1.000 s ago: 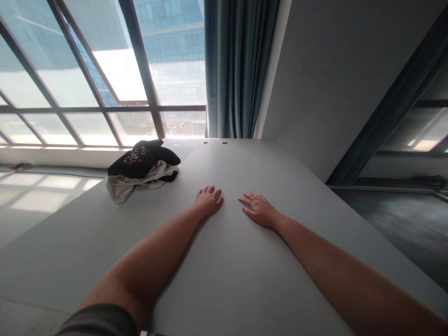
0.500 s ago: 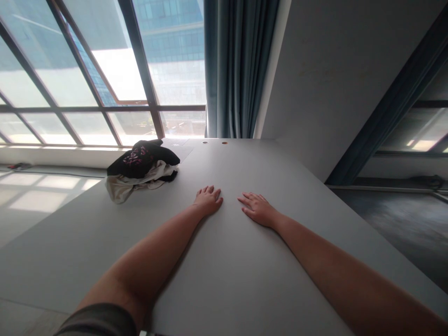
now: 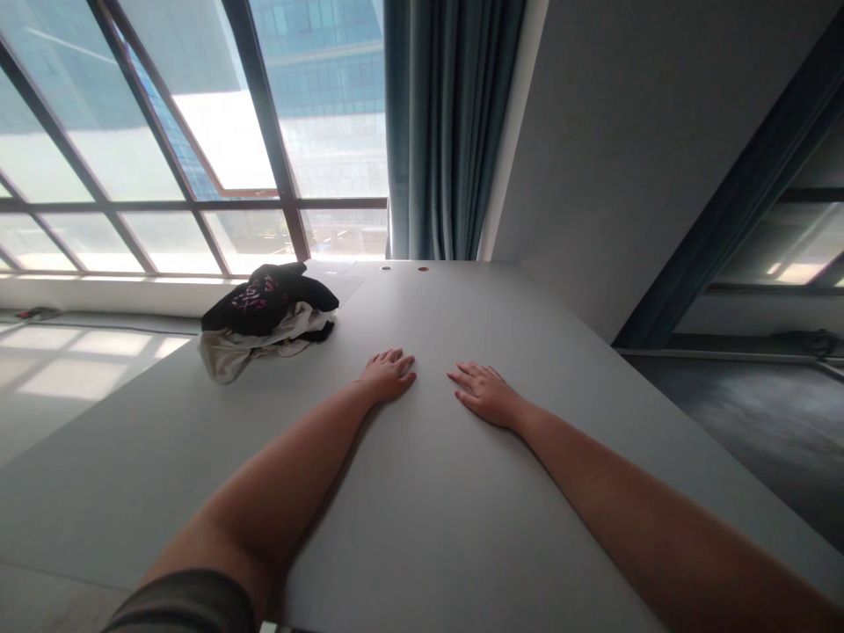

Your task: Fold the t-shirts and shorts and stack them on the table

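Note:
Both of my arms stretch forward over a pale table (image 3: 435, 492). My left hand (image 3: 389, 375) lies palm down on its surface, fingers extended, holding nothing. A short gap to the right, my right hand (image 3: 486, 393) also rests flat with its fingers slightly spread and nothing in it. Beyond my left hand, to its left, sits a crumpled heap of cloth: a black piece (image 3: 264, 299) with pinkish-red markings on top of a light beige piece (image 3: 228, 352). Neither hand touches the cloth.
Two small round holes, one of them (image 3: 423, 269), are near the table's far edge. A blue-grey curtain (image 3: 441, 132) hangs behind it beside large windows (image 3: 336, 105). A grey wall (image 3: 613, 149) rises on the right. Sunlight falls on the floor (image 3: 79, 374) at left.
My left hand has slid slightly to the left, with its forearm following. My right hand and the cloth heap look unchanged.

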{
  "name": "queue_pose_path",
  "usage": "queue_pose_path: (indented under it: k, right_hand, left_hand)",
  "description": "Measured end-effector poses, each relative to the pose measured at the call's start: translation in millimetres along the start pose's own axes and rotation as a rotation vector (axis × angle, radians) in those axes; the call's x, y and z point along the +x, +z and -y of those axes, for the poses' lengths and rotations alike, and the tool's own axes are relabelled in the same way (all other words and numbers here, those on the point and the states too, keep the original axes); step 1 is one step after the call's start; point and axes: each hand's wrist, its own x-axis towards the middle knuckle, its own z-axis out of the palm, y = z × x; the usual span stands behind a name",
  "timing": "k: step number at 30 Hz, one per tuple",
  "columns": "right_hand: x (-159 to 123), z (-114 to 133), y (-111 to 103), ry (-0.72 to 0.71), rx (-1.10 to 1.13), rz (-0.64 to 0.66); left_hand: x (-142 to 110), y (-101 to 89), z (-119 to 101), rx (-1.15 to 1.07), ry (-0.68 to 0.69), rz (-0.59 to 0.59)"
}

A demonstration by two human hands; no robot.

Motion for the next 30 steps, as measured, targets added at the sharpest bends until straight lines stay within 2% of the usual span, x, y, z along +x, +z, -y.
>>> queue_pose_path:
  k: [6,9,11,13,18,20,23,27,30]
  right_hand:
    - [-0.3,1.3,-0.5,0.01,-0.007,0.002]
    - [-0.2,1.0,-0.6,0.003,-0.011,-0.001]
    - [-0.1,0.6,-0.4,0.003,-0.012,-0.002]
    - [0.0,0.2,-0.3,0.003,-0.01,-0.001]
    - [0.2,0.1,0.3,-0.003,-0.009,-0.008]
    - [0.1,0.6,0.3,-0.001,-0.006,-0.011]
    - [-0.3,1.2,-0.2,0.001,-0.003,-0.002]
    - [-0.5,1.3,-0.6,0.001,-0.009,0.004]
    - [-0.2,0.9,-0.2,0.006,-0.013,0.005]
  left_hand:
    - [2.2,-4.2,25.5,-0.054,0.101,0.008]
    - [4.4,-3.0,44.8,-0.115,0.158,-0.05]
    - [5.6,-2.3,62.2,-0.154,0.144,-0.123]
    - [6.1,-2.7,83.0,-0.211,0.08,-0.24]
    - [0.0,-11.7,137.1,-0.348,-0.184,-0.684]
    - [-5.4,-17.1,152.7,-0.347,-0.277,-0.796]
    - [-14.5,-23.5,166.3,-0.335,-0.41,-0.93]
    - [-23.8,-26.8,172.1,-0.312,-0.591,-1.161]
    - [-28.1,-27.7,172.9,-0.327,-0.668,-1.244]
